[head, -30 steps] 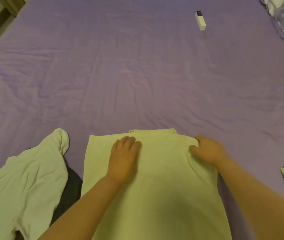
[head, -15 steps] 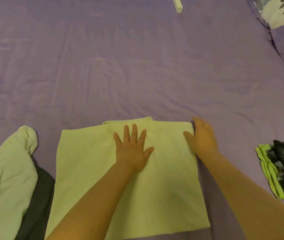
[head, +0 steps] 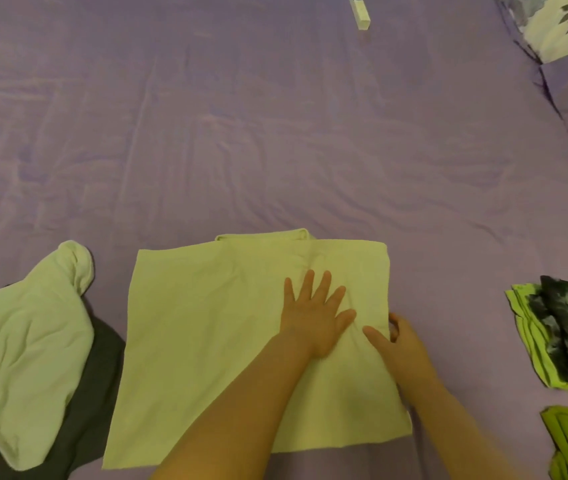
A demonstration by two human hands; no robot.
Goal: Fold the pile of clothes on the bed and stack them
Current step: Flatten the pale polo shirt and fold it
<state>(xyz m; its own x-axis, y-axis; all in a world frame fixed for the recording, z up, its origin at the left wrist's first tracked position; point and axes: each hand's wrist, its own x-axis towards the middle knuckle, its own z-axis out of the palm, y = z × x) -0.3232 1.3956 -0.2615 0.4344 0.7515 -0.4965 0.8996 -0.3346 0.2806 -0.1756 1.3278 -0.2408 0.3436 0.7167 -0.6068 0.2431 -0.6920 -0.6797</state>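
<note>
Pressing flat with fingers spread, the left hand point(head: 313, 318) lies on the right half of the pale yellow folded shirt point(head: 206, 341), which sits on the purple bedsheet point(head: 275, 133) just before the person. At the shirt's right edge the right hand point(head: 398, 344) pinches the cloth, thumb on top, so it is the nearer hand for a fold leftward across the shirt's near-to-far axis.

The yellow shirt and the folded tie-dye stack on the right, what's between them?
Only bare purple sheet between the yellow shirt and the tie-dye stack, in the head view.
</note>
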